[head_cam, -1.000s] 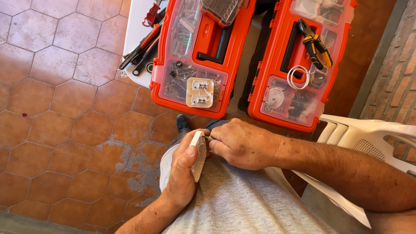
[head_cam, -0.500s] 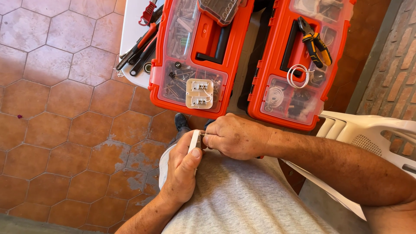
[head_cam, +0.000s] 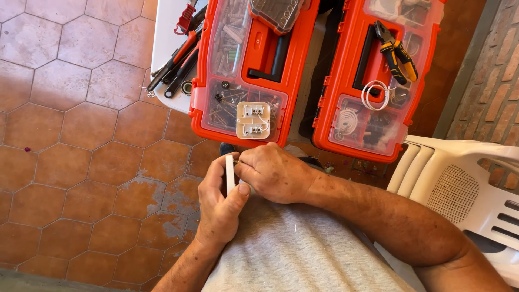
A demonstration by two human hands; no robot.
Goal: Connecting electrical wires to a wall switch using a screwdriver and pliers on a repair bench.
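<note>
- My left hand [head_cam: 219, 208] is closed on a thin white plate [head_cam: 230, 174], held edge-up over my lap – thumb on the near side, fingers wrapped round the far side.
- My right hand [head_cam: 273, 173] is curled shut against the plate's right face, fingertips pinched together at it; whatever they pinch is too small for me to tell.
- Both hands meet just below the left toolbox [head_cam: 254, 65], above my grey shirt [head_cam: 303, 254].
- On that box's clear lid lies a white switch insert [head_cam: 253, 120] with its terminals up – near my hands, not touching them.
- The right toolbox [head_cam: 378, 81] stands beside it, with yellow-handled pliers [head_cam: 397, 51] and a coil of white wire [head_cam: 377, 94] on top.
- Red-and-black hand tools [head_cam: 175, 62] lie on the white table [head_cam: 162, 32] left of the boxes.
- A white plastic chair [head_cam: 459, 189] sits at my right, on the tile floor [head_cam: 70, 162].
</note>
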